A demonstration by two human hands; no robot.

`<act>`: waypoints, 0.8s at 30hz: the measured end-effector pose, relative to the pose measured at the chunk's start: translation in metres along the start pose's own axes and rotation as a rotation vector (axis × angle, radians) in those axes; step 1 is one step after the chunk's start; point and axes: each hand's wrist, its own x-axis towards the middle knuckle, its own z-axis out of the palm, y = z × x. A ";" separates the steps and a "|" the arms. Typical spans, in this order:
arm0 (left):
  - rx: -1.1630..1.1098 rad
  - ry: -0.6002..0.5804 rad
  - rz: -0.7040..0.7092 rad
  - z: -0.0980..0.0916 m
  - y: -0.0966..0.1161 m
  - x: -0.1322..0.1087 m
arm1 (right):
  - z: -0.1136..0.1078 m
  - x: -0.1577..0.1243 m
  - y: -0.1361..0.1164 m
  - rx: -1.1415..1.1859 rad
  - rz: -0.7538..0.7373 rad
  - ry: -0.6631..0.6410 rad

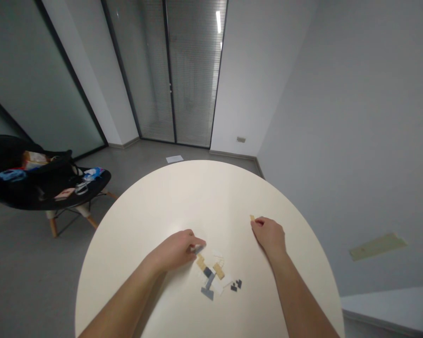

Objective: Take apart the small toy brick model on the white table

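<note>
The left hand (174,251) is closed in a pinch, its fingertips holding a small grey piece (198,249) just above the loose cluster of flat pieces. The right hand (269,236) is also closed, with a small tan piece (252,218) showing at its fingertips, up and away from the cluster; the fingers hide most of it, so its full shape cannot be seen. Just below and to the right of the left hand lie two tan strips (218,270), a slate-grey strip (207,293), pale scraps (217,284), and, further right, a few tiny black pieces (236,284). Both hands rest over the round cream table (197,180). A thin pinch could let either small piece slip or twist, and a dropped piece could knock the loose arrangement out of place. The left hand is so close that its heel or little finger could also nudge the strips if it drops low or sweeps sideways. Beyond the table's far edge, a sheet of paper (174,159) lies on the grey floor, while a black chair (38,197) holding assorted items stands further off, beyond the left hand.
</note>
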 end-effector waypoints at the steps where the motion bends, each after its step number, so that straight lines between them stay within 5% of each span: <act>1: 0.008 -0.003 0.005 0.000 -0.001 0.000 | 0.000 0.000 0.000 0.001 0.002 -0.003; 12: 0.000 -0.020 -0.126 -0.001 0.002 0.001 | -0.010 -0.004 -0.007 0.161 0.007 0.031; 18: -0.047 0.005 -0.138 -0.002 0.005 0.001 | -0.010 -0.018 -0.027 0.339 -0.235 0.035; 24: -0.161 0.066 -0.141 0.000 0.004 0.002 | -0.009 -0.036 -0.054 0.450 -0.479 -0.098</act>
